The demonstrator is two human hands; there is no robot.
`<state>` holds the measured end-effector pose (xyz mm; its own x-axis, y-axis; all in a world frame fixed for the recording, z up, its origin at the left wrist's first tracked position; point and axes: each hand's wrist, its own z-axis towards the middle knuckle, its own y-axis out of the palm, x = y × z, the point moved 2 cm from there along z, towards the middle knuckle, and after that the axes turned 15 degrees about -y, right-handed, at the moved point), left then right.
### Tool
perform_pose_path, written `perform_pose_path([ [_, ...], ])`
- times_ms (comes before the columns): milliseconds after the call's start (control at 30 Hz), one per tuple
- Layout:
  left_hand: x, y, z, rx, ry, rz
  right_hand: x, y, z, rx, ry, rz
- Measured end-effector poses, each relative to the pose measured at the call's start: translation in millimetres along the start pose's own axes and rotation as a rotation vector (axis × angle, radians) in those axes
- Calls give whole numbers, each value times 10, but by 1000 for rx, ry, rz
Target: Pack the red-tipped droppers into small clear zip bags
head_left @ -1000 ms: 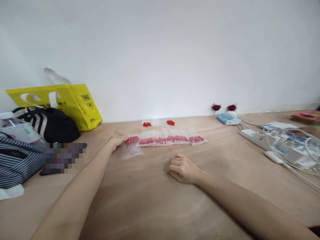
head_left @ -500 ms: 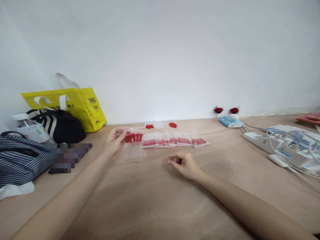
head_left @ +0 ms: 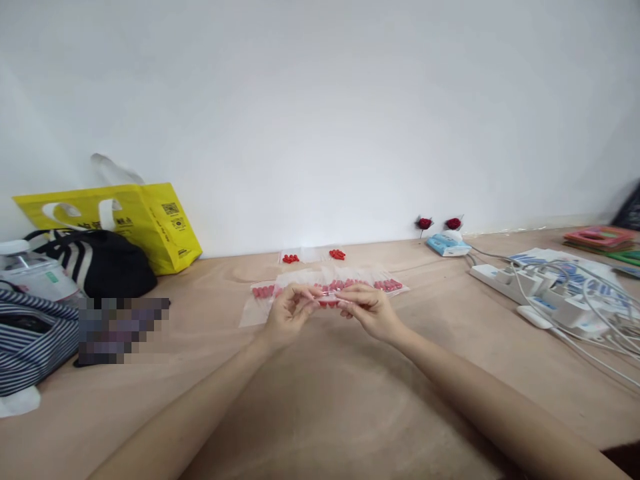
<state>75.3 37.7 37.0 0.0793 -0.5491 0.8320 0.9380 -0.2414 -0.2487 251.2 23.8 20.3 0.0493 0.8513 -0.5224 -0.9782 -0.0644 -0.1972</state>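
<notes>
My left hand (head_left: 290, 313) and my right hand (head_left: 374, 310) are close together above the table, each pinching a side of a small clear plastic bag (head_left: 329, 303). Red pieces show inside that bag, and the fingers cover its ends. Behind the hands lies a row of clear bags (head_left: 389, 285) with red capsule-shaped pieces, partly hidden. To the left, beside my left hand, a clear bag (head_left: 263, 291) with red pieces rests on the table. Farther back, two small piles of loose-looking red pieces (head_left: 291, 259) sit near the wall on clear plastic.
A yellow bag (head_left: 175, 230), black bag (head_left: 120, 263), bottle (head_left: 43, 273) and striped pouch (head_left: 35, 340) stand at the left. On the right are a blue tissue pack (head_left: 447, 245), two dark red flowers (head_left: 453, 223), a power strip (head_left: 493, 280) with cables and several papers.
My left hand has moved right, leaving a bag of red pieces at the row's left end. Both hands have come together and now pinch a bag. The view has shifted slightly right.
</notes>
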Motion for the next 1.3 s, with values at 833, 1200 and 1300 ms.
perform_pose_path([
  [833, -234, -81, -545, -96, 348, 785, -2, 141, -484, -438, -583, -858],
  [1200, -267, -46, -454, -88, 367, 894, -53, 247, -448, -504, -674, -905],
  [1300, -282, -113, -450, -66, 280, 914, -9, 188, -462, -496, -573, -934],
])
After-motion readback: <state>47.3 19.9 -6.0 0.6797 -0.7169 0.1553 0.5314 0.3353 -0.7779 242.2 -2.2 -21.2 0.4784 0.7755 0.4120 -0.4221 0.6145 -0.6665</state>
